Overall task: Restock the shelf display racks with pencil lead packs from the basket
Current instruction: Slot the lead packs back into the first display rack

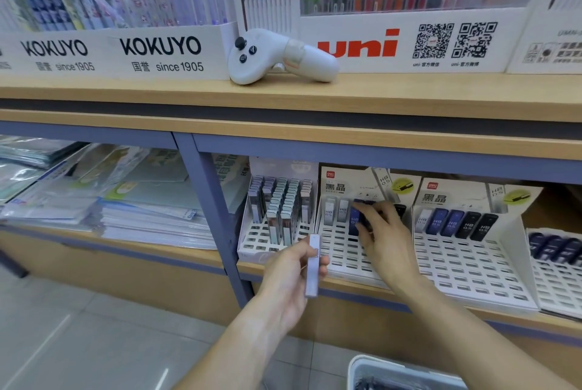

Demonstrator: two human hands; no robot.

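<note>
My left hand (291, 276) holds a pale lilac lead pack (312, 263) upright in front of the lower shelf. My right hand (382, 240) reaches into the middle white display rack (343, 251), its fingers curled round a dark blue lead pack (356, 221) in the back row. Two white packs (335, 211) stand left of it. The left rack (261, 240) holds several grey and silver packs. The right rack (466, 263) carries one white, two blue and two black packs along its back row. The basket (371, 367) shows at the bottom edge, partly cut off.
A white handheld controller (280, 56) lies on the upper wooden shelf (409, 96) before pen displays. Stacked plastic folders (110, 200) fill the left compartment, beyond a blue-grey upright post (217, 216). Another rack with blue packs (557, 251) sits at far right. Grey floor tiles lie below.
</note>
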